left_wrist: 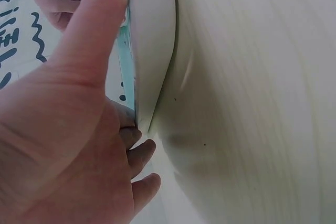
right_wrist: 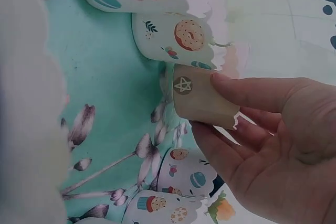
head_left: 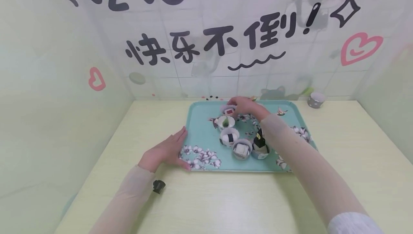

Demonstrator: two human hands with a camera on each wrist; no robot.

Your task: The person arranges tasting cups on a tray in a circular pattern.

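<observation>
on a pale surface point(head_left: 226, 198), a flat left hand point(head_left: 167, 151) with straight fingers presses the teal tray's point(head_left: 200, 133) near-left edge, while the right hand point(head_left: 245, 105) pinches a tan paper cup point(right_wrist: 197, 98) at the tray's far end.

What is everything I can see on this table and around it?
tray: one, teal with flower print, middle of the table.
paper cups: five, pale printed paper, each with a small food piece inside, clustered on the tray.
farthest cup: one of the five, holds something red and white, at the tray's far edge.
grey cup: one, grey with dots, off the tray at the far right by the wall.
small black object: one, on the table near the left forearm; what it is cannot be told.
table: one, pale yellow wood grain.
wall: white, with black lettering and pink hearts.
left hand: resting against the tray's left edge.
right hand: fingers on the farthest cup.
</observation>
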